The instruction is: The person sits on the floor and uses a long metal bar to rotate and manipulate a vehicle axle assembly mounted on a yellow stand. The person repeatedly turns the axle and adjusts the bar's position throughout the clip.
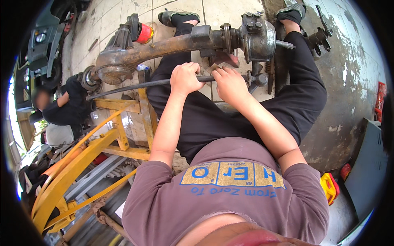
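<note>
A long dark tie rod [154,83] runs across in front of my knees, below a heavy, rusty axle housing [164,48]. My left hand [185,78] is closed around the rod near its middle. Just to the right, my right hand [230,83] has its fingers curled over the same rod. A small brown scrap [214,68], perhaps sandpaper, shows by the right fingertips; whether that hand pinches it I cannot tell. The rod's right end meets a joint [258,80] under the round steel hub [258,39], from which a splined shaft sticks out.
A red can [144,33] stands behind the axle. At the left is a yellow metal frame [82,164], with a crouching person [65,102] beyond it. A yellow and red object [329,188] and a grey panel [365,164] are at the right. Tiles cover the far floor.
</note>
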The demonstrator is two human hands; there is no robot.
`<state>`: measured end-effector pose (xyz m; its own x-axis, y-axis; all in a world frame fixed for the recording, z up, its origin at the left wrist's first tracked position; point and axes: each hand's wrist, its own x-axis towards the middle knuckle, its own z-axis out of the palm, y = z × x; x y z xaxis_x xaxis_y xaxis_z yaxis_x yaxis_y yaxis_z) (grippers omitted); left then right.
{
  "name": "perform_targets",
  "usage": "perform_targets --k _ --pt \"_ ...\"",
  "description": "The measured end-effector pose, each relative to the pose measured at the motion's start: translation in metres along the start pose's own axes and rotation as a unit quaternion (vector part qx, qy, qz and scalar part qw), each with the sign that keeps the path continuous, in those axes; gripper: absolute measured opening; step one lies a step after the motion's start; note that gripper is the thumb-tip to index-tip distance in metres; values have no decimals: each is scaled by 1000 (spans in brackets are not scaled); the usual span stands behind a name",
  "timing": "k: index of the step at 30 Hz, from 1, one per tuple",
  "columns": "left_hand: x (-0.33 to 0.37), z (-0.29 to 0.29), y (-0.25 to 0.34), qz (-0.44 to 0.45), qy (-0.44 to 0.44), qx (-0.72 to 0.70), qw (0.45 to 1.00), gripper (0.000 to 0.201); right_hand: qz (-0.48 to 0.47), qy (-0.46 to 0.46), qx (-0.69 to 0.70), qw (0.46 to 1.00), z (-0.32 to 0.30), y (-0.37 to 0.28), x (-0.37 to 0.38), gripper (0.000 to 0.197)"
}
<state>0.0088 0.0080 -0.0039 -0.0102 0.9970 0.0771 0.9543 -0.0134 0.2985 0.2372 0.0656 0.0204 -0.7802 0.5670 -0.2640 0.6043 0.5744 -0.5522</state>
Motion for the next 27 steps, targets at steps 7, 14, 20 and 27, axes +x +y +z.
perform_targets --k 7,14,20,27 --pt "0 1 2 -1 5 9 1000 32 -95 197 -93 971 38 3 -26 50" --pt "5 -11 11 -90 -94 49 990 36 -74 153 -46 984 19 8 -23 24" --pt "5 -11 9 -68 -77 53 993 36 -97 177 -57 978 26 15 -13 44" --pt "2 -2 3 -49 -54 38 997 35 -84 137 -58 985 17 17 -22 63"
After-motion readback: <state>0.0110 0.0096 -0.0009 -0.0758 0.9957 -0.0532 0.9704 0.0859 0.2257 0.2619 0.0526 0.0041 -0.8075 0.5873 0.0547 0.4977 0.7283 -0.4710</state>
